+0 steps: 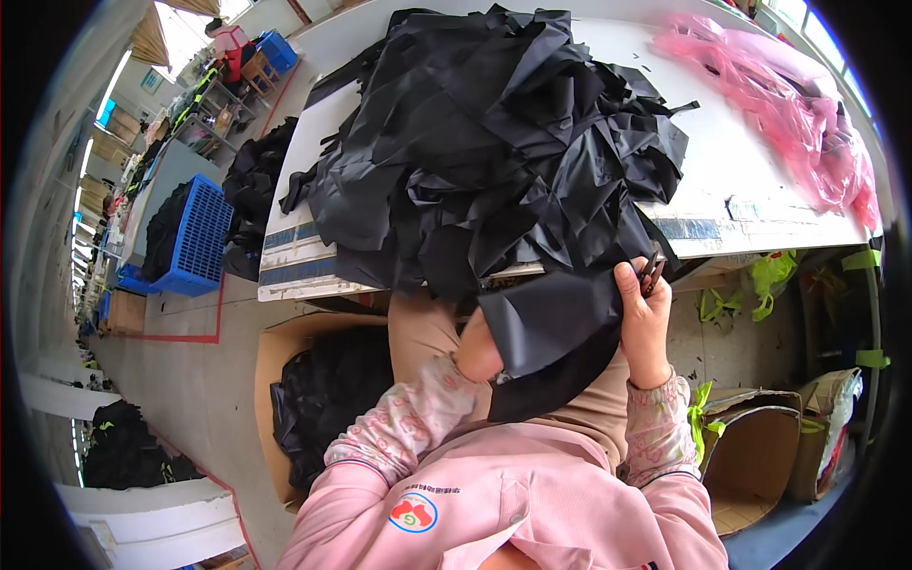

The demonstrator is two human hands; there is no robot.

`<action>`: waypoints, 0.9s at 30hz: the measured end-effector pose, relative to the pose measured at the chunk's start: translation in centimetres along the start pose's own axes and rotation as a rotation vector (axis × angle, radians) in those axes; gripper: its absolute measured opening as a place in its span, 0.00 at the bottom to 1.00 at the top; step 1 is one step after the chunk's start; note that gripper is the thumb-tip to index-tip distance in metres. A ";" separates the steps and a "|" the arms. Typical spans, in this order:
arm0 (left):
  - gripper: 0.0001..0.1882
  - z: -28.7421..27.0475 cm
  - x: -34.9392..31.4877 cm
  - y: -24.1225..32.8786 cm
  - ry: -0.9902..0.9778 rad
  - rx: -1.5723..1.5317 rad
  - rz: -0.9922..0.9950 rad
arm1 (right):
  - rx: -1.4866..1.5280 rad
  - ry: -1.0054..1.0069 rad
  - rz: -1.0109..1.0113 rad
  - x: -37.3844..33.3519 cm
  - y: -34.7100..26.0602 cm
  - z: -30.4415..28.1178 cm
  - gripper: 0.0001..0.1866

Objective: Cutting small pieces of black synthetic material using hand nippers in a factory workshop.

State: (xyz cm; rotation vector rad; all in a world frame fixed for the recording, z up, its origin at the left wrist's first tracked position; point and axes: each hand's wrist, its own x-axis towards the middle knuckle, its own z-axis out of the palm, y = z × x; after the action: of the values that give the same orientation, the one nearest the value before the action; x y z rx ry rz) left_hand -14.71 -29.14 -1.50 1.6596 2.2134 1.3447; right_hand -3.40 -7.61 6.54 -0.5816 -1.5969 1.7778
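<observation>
A piece of smooth black fabric (551, 318) is held up over my lap, its lower part hanging dark and folded. My right hand (648, 328) is closed at its right edge, thumb up against the cloth. Small dark thread snips (653, 273) stick up from the same hand. My left hand (478, 353) reaches behind the fabric from the left, and the cloth hides its fingers. Just beyond both hands, a large heap of black fabric pieces (475, 142) covers much of the white table (617, 43) and droops over its near edge.
A pink plastic bag (769, 95) lies at the table's far right. Left of my legs stands a cardboard box (275, 380) of black pieces; another open carton (750, 456) is at right. A blue crate (197, 237) stands on the floor. Further off is a person (228, 43).
</observation>
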 end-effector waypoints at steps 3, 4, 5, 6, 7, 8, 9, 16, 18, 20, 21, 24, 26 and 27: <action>0.22 -2.1 1.6 -0.1 0.080 -0.511 -0.369 | -0.058 0.031 -0.033 0.5 -0.1 -0.4 0.12; 0.23 -3.0 3.2 1.5 0.154 -1.106 -0.571 | -0.058 0.035 -0.033 0.6 -0.3 -0.3 0.12; 0.25 -3.6 4.0 2.5 0.232 -1.700 -0.761 | -0.095 -0.018 -0.063 0.7 -0.5 -0.1 0.13; 0.25 -3.5 4.1 2.7 0.233 -1.697 -0.762 | -0.132 -0.071 -0.093 0.7 -0.5 0.1 0.13; 0.28 -3.0 4.3 2.9 0.217 -1.708 -0.851 | -0.159 -0.079 -0.091 0.7 -0.1 0.1 0.13; 0.31 -2.6 4.4 3.0 0.199 -1.716 -0.942 | -0.160 -0.077 -0.091 0.7 0.1 0.1 0.13; 0.34 -2.2 4.1 3.0 0.170 -1.785 -0.920 | -0.162 -0.060 -0.051 0.7 0.1 0.0 0.14; 0.21 -0.3 1.0 3.5 -0.108 -1.458 -0.985 | -0.162 -0.017 0.081 -0.2 0.9 -0.4 0.15; 0.17 -0.9 1.6 4.1 0.007 -1.480 -1.009 | -0.166 -0.009 0.081 -0.4 1.0 -0.5 0.15; 0.16 -2.6 2.4 3.9 0.245 -1.451 -0.787 | -0.159 -0.020 0.005 -0.8 1.1 -0.8 0.14; 0.14 -3.5 2.2 3.0 0.302 -1.407 -0.737 | -0.159 -0.021 0.004 -1.0 1.0 -0.9 0.14; 0.13 -5.8 4.2 4.4 0.329 -1.280 -0.530 | -0.211 -0.118 0.021 -2.1 1.6 -1.5 0.14; 0.13 -6.1 4.1 4.5 0.331 -1.171 -0.546 | -0.175 -0.187 0.110 -2.9 1.3 -1.6 0.11; 0.13 -6.1 4.0 4.5 0.327 -1.064 -0.563 | -0.134 -0.195 0.201 -3.1 0.9 -1.5 0.10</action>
State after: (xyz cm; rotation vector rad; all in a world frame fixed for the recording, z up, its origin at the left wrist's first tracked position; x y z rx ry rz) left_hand -16.19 -29.43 6.94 0.4376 1.3625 2.0882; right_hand -0.40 -8.87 5.06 -0.6680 -1.8573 1.9337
